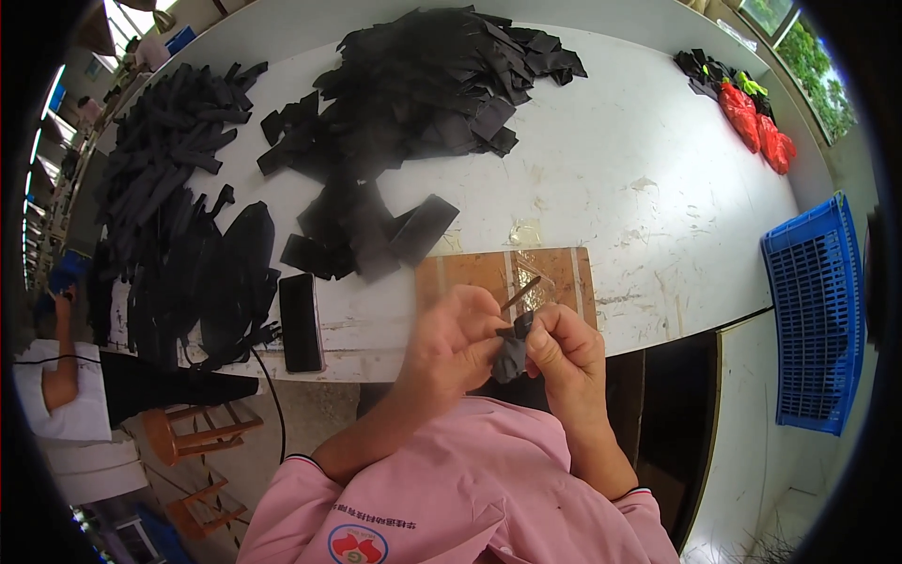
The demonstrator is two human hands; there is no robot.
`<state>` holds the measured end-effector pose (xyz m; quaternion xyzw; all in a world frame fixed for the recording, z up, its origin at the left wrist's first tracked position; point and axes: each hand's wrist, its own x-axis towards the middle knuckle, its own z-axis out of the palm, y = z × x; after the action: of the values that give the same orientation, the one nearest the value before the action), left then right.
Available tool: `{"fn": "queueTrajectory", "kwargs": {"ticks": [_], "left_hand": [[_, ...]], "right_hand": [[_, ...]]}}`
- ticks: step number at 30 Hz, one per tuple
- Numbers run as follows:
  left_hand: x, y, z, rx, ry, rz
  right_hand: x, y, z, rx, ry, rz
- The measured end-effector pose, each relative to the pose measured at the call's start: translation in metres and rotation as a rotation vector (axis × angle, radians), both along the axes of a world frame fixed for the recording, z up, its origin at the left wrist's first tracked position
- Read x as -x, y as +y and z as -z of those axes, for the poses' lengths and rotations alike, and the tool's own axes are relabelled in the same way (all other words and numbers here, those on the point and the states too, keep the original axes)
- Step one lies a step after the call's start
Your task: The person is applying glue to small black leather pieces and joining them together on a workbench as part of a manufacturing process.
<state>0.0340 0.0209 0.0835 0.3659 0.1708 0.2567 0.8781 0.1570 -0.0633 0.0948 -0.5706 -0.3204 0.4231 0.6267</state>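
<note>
Close to my body, above the table's front edge, a small black fabric piece (510,359) is bunched between my two hands. My left hand (453,343) is closed, fingers pinching the fabric from its left side. Thumb and fingertips of my right hand (568,352) grip the fabric's upper right part. A thin, dark brown stick-like tool (522,292) points up and right from beside my left fingers; its lower end is hidden, so I cannot tell how it is held. Beneath my hands lies a brown wooden board (451,273) with pale strips and a shiny patch.
A big heap of black fabric pieces (423,85) covers the table's far middle. Rolled black pieces (169,150) pile up at the left, near a dark phone (301,324). Red bags (756,130) lie far right; a blue crate (816,315) stands right. Another person (58,399) is at left.
</note>
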Motion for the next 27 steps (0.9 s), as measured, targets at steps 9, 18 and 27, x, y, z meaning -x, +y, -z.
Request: {"fn": "queueTrajectory", "kwargs": {"ticks": [9, 18, 27], "left_hand": [[-0.029, 0.040, -0.016, 0.361, -0.227, 0.212], [-0.025, 0.032, 0.038, 0.433, -0.294, 0.192], [-0.022, 0.028, 0.053, 0.190, -0.019, 0.053]], "right_hand": [[-0.049, 0.041, 0.000, 0.099, 0.224, -0.166], [-0.047, 0.039, 0.030, 0.104, 0.259, -0.300], [-0.054, 0.042, 0.065, 0.072, 0.278, -0.333]]}}
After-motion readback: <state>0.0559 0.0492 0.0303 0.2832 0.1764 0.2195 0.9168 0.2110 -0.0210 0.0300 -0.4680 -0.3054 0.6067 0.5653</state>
